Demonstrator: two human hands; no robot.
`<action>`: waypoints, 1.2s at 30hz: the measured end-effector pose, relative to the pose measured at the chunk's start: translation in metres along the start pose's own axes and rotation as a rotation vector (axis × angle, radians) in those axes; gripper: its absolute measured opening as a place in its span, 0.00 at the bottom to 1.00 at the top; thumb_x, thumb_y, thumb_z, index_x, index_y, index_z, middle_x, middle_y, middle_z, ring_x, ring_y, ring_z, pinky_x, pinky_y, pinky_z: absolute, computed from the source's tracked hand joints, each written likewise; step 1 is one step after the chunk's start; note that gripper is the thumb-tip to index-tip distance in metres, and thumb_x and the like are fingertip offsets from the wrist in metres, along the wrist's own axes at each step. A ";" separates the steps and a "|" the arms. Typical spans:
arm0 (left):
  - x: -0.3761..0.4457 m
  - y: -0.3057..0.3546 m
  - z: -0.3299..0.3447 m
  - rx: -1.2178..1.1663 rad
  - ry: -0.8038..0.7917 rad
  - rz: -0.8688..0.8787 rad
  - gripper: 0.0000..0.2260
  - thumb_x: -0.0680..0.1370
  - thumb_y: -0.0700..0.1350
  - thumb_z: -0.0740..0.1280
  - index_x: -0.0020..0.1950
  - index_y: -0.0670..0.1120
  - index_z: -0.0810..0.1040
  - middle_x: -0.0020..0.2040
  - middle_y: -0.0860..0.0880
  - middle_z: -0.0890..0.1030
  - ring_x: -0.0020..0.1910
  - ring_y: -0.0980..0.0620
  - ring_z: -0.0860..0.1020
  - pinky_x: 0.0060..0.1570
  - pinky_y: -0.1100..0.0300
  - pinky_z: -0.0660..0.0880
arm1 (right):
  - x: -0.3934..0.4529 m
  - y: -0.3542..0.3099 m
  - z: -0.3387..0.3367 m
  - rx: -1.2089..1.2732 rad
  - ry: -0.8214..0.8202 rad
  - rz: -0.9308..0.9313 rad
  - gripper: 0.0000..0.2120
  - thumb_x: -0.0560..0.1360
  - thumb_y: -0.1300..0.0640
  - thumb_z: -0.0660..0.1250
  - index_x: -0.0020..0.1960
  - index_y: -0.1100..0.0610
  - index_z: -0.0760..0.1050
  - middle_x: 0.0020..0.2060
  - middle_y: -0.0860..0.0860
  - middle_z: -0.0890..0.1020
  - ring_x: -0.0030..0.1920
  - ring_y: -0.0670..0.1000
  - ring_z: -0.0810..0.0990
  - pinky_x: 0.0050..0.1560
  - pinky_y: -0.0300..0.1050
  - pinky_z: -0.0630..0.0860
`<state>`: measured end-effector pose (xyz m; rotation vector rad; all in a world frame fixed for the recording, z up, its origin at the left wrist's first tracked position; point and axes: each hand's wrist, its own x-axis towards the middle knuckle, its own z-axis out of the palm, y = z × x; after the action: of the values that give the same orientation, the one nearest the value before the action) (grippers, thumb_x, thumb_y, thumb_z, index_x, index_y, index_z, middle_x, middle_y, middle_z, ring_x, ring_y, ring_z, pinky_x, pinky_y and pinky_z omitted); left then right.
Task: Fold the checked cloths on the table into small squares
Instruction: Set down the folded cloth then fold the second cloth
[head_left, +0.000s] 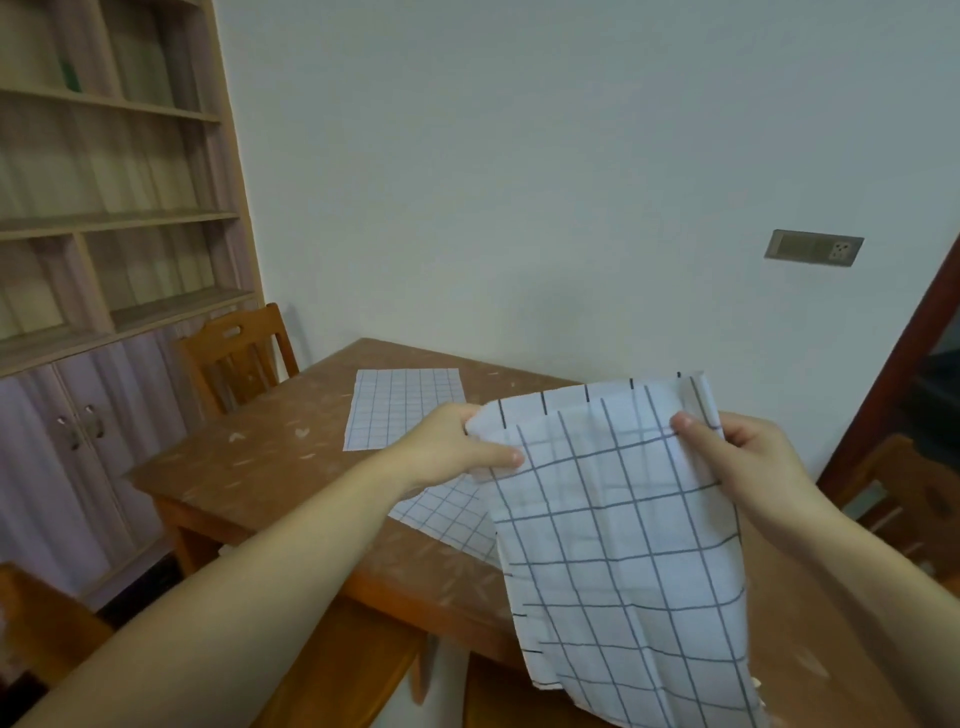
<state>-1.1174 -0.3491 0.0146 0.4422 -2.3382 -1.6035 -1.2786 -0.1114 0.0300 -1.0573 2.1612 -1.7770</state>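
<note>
Above the near edge of the brown speckled wooden surface (270, 467), you hold a white cloth with a wide dark grid (613, 530) up in the air, both hands at its top edge. Your left hand (452, 447) pinches the top left corner, thumb lying across the front of the fabric, fingers behind it. Your right hand (737, 457) grips the top right corner, thumb on the front, fingers curled round the back. The held cloth hangs down in loose folds, doubled at the top so a second layer shows behind the front one; its bottom edge hangs below the surface's near edge.

A second white checked cloth with a fine blue grid (402, 408) lies flat on the surface, farther back, well apart from the held one. A third white checked cloth, medium grid (447, 514), lies flat on the surface under your left wrist, partly hidden by the held cloth.

Brown wooden chair with slatted back (239, 353) stands at the far left end of the surface. Tall pale wooden shelving unit with cupboard doors below (104, 260) stands against the left wall. Grey wall socket plate (813, 248) sits on the pale wall (519, 182) to the right.
</note>
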 end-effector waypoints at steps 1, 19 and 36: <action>0.002 -0.005 0.003 -0.076 0.035 -0.014 0.07 0.73 0.39 0.74 0.49 0.48 0.83 0.46 0.51 0.86 0.44 0.56 0.84 0.44 0.62 0.81 | 0.000 0.002 0.001 0.004 0.025 0.012 0.23 0.80 0.56 0.64 0.27 0.56 0.69 0.17 0.42 0.70 0.20 0.39 0.67 0.23 0.28 0.63; -0.004 -0.009 0.002 -0.410 0.185 0.088 0.05 0.75 0.39 0.71 0.49 0.46 0.84 0.48 0.48 0.86 0.50 0.50 0.84 0.53 0.55 0.80 | 0.002 -0.016 0.020 0.005 0.070 0.025 0.20 0.78 0.53 0.66 0.29 0.55 0.73 0.17 0.44 0.74 0.21 0.39 0.72 0.23 0.30 0.65; -0.026 -0.025 -0.026 -0.384 0.052 0.031 0.11 0.74 0.51 0.70 0.52 0.47 0.82 0.51 0.49 0.86 0.53 0.51 0.83 0.57 0.54 0.78 | -0.006 -0.015 0.061 0.183 0.265 0.066 0.18 0.75 0.49 0.72 0.43 0.66 0.81 0.40 0.67 0.84 0.41 0.58 0.83 0.49 0.52 0.78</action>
<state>-1.0816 -0.3695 -0.0013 0.3539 -1.9245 -1.9411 -1.2354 -0.1571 0.0244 -0.7374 2.0905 -2.1387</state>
